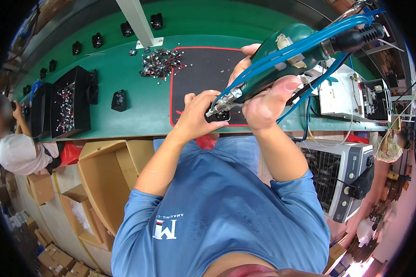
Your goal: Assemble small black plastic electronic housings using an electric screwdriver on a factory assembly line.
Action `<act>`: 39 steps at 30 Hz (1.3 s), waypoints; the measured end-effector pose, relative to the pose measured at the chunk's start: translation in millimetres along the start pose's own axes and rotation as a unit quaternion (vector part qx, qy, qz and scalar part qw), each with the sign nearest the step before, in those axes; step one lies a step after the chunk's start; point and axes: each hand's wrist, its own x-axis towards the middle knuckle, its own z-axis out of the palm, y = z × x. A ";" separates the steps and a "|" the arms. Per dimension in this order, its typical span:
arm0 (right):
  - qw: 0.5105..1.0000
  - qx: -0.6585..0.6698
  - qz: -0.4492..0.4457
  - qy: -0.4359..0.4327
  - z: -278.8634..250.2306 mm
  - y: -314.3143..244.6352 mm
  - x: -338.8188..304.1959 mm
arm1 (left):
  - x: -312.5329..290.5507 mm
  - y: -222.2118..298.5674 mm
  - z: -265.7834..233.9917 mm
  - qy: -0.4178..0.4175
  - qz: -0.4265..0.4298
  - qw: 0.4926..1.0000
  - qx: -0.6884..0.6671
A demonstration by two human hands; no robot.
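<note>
In my right hand (269,105) is a green electric screwdriver (264,85) with blue hoses, its metal nose slanting down to the left. My left hand (195,115) is closed around a small black housing (223,116) at the front of a black mat (203,69) with a red border. The screwdriver's nose reaches the left fingertips, over the housing; whether its tip touches the housing I cannot tell. Beyond my left hand lies a heap of small connectors with wires (162,63), partly on the mat. Another black housing (119,100) stands on the green table to the left.
A black bin (81,124) of wired parts stands at the left. Several black housings line the far side, near a metal post (136,21). White equipment (339,92) occupies the right; an air cooler (335,177) and cardboard boxes (108,184) flank me. Another person (21,152) sits far left.
</note>
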 end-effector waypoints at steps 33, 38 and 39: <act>1.000 -0.007 0.011 0.000 1.8 -1.9 1.5 | -1.5 -0.7 0.5 0.016 0.019 1.000 0.014; 1.000 -0.005 -0.001 0.014 1.7 0.1 4.6 | -1.9 -2.2 1.5 0.013 0.018 1.000 0.013; 1.000 -0.010 -0.010 0.007 0.5 -4.3 7.7 | -2.3 -2.8 1.6 0.017 0.020 1.000 0.010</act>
